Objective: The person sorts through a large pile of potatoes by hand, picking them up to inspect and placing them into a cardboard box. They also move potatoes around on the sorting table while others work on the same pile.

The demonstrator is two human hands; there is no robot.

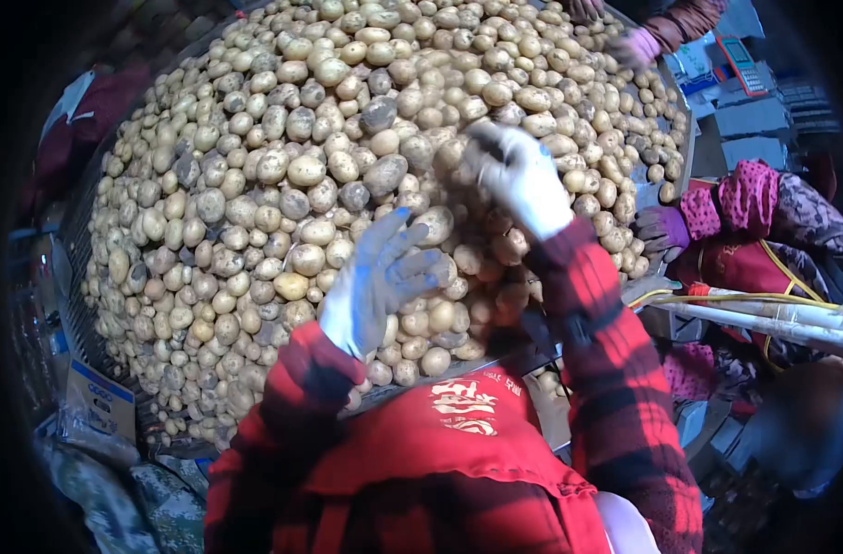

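Observation:
A large heap of potatoes fills a wide tray whose dark rim shows at the left. My left hand, in a grey and white glove, rests over the near part of the heap with its fingers apart, touching potatoes. To its right and farther up, my right hand, in a white glove, is blurred by motion above the potatoes; its fingers are smeared, so what they hold, if anything, is not clear.
At the right, a co-worker's gloved hand is at the tray's edge. Another co-worker's gloved hand reaches in at the top right, near a red handheld device. White poles lie at the right; a cardboard box stands at lower left.

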